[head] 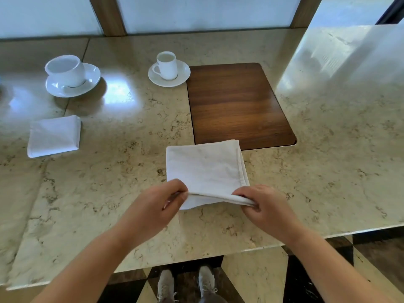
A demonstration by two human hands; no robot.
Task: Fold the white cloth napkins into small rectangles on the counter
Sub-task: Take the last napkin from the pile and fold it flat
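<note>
Both hands pinch the napkin (pixel 205 169) — near edge lifted (fingertips hidden).

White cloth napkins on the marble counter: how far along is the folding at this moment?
Done: one small folded white cloth napkin lies flat at the left of the beige marble counter. In hand: the left hand and right hand pinch the near edge of a larger, partly folded white napkin, lifting it. Left: it looks to need further folding. No other unfolded napkins show.

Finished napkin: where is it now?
Head view, far left: the folded napkin lies flat on the counter, just in front of the big cup and saucer.
</note>
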